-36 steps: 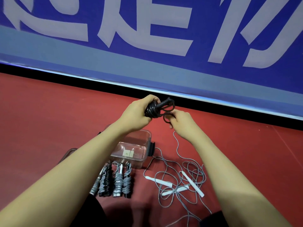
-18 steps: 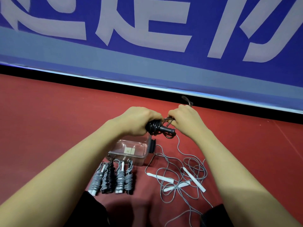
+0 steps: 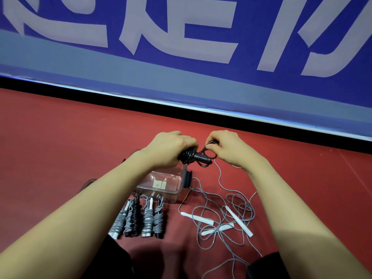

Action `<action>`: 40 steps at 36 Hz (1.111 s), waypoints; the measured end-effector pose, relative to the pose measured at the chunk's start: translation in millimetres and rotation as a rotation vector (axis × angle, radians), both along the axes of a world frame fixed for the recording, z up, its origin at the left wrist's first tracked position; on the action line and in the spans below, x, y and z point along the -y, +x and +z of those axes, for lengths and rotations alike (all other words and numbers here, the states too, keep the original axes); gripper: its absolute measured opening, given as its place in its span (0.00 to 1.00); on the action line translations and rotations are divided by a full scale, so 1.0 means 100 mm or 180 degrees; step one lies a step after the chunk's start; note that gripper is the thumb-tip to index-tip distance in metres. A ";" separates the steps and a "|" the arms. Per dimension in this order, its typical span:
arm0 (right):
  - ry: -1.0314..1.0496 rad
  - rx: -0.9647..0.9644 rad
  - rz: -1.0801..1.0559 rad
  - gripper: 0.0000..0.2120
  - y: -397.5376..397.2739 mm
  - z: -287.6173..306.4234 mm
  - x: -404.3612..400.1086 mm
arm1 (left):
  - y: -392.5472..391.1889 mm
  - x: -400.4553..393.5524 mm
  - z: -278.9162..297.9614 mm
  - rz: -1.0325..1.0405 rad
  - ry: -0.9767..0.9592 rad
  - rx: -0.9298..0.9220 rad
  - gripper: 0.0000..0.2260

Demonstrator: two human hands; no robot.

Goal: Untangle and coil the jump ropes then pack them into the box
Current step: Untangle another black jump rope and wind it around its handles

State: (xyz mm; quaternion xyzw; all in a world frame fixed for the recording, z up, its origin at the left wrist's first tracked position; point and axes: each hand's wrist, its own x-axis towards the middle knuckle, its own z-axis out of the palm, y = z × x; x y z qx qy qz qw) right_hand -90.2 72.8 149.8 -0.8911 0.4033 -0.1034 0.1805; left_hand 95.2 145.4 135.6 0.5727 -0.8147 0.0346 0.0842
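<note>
Hands (image 3: 198, 147) wind black rope (image 3: 193, 157) below unreadable white lettering (image 3: 181, 27)

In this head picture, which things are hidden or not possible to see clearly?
- Clear box, head view: the left forearm covers its left part.
- Black rope: the left hand hides most of its coil; the right hand hides its loose end.
- Labels in the box: too small to read.
- Grey loose ropes: one strand is cut off by the bottom edge.

Black coiled jump rope (image 3: 193, 157) above clear box (image 3: 173, 183); four coiled bundles (image 3: 138, 219), grey tangle (image 3: 223, 216) alongside
</note>
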 end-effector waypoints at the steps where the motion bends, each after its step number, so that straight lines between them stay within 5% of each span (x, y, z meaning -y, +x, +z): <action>1: -0.0140 -0.0128 0.0016 0.06 0.01 -0.02 0.01 | 0.00 -0.01 0.00 -0.0018 -0.0024 -0.0023 0.12; 16: -0.2189 -0.0690 -0.0413 0.03 0.04 -0.04 -0.03 | -0.16 -0.02 0.11 0.0052 0.0538 -0.0087 0.14; 19: -0.2532 -0.0703 -0.0580 0.10 0.08 -0.03 -0.06 | -0.22 -0.02 0.09 0.0232 0.0716 0.0188 0.13; 24: -0.2779 -0.0829 -0.0526 0.12 0.12 0.04 -0.12 | -0.31 0.00 0.02 0.0576 0.0671 0.0491 0.11; 29: -0.2982 -0.0331 -0.0148 0.12 0.17 0.07 -0.20 | -0.37 0.01 -0.11 0.0971 0.0728 0.0696 0.11; 40: -0.2478 0.0379 -0.0149 0.11 0.23 0.03 -0.32 | -0.18 0.09 -0.20 0.2198 0.0435 -0.0256 0.13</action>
